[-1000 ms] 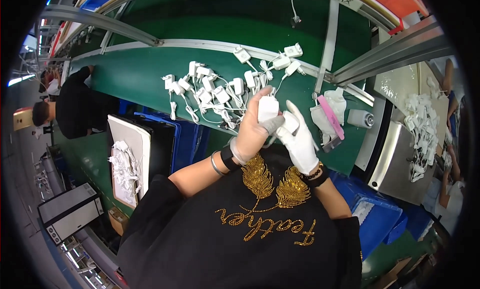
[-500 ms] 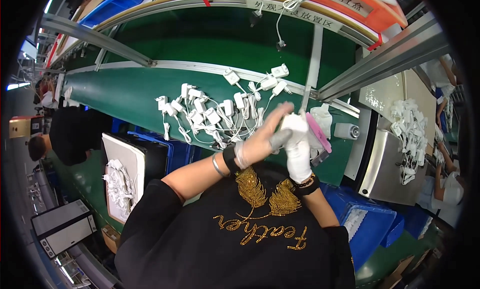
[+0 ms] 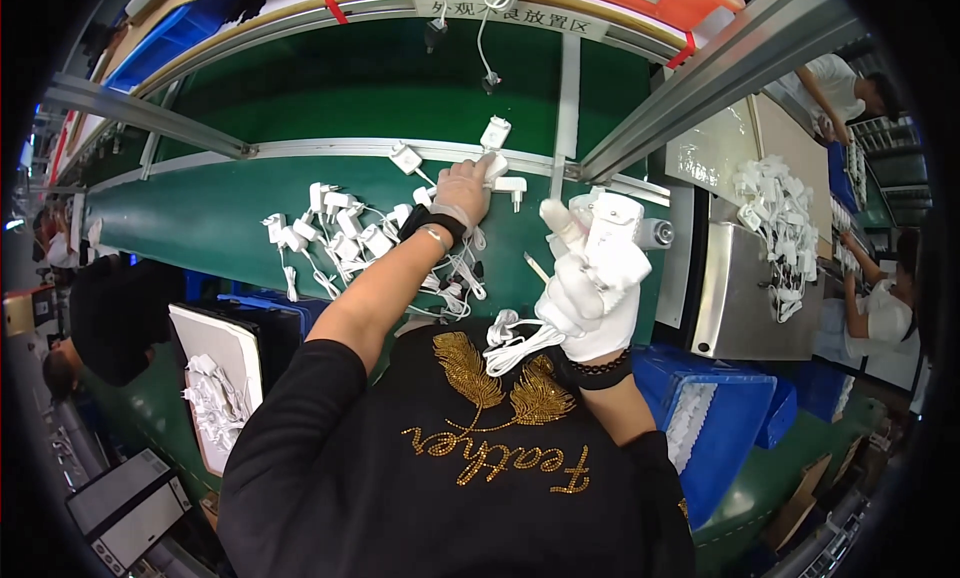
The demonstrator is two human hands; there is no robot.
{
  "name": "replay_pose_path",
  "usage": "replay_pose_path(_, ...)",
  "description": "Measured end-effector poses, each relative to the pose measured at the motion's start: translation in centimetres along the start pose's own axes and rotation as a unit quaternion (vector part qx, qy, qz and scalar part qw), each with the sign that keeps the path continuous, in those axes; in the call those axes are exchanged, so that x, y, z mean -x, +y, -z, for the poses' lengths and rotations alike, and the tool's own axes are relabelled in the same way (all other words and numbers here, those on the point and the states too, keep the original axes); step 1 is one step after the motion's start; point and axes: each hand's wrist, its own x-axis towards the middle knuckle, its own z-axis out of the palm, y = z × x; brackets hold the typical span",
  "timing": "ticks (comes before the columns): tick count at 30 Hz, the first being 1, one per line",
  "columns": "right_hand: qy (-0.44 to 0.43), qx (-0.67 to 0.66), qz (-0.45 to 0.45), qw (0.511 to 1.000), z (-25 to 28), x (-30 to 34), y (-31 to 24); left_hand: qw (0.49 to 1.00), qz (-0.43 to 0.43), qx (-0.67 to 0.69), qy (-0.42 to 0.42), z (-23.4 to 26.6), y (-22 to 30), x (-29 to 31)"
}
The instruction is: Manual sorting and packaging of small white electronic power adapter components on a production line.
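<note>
My left hand [image 3: 463, 192] reaches across the green bench, its fingers closed on a white power adapter [image 3: 497, 168] at the bench's back edge. Other white adapters lie close around it, one with its plug pins [image 3: 510, 186] showing. In a white glove, my right hand [image 3: 595, 313] holds another white power adapter [image 3: 613, 240] upright near the bench's right side. A coiled white cable [image 3: 522, 348] hangs out from under that hand, over my shirt. Beside the glove a thin pale stick-like thing [image 3: 536, 266] sticks out; its kind is unclear.
A pile of white adapters with bundled cables [image 3: 345, 240] covers the middle of the bench [image 3: 180, 193]. A clear bottle [image 3: 656, 234] stands behind my right hand. Metal posts [image 3: 700, 88] frame the bench. Blue bins [image 3: 725, 418] sit at lower right; a tray of adapters [image 3: 215, 398] is at left.
My hands were together at the bench's right side; now my left hand has gone left and away to the adapters. The right hand now shows an adapter; the pink thing beside it is out of sight.
</note>
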Motion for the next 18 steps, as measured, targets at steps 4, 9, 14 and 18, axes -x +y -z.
replay_pose_path(4,-0.051,-0.057,0.004,0.997,1.8,0.5,0.1,0.992,-0.098,0.054,0.06,0.4,-0.8,3.0)
replay_pose_path(9,-0.051,-0.122,0.0,0.991,1.8,0.9,-0.3,0.986,-0.029,0.143,-0.082,3.1,-0.1,7.7)
replay_pose_path(14,-0.036,-0.108,-0.011,0.993,1.3,0.8,-0.7,0.997,-0.028,0.07,-0.019,3.8,-0.6,10.4)
replay_pose_path(18,-0.029,-0.116,-0.023,0.993,1.3,1.0,-0.8,0.987,-0.138,0.033,0.08,6.0,2.2,10.0)
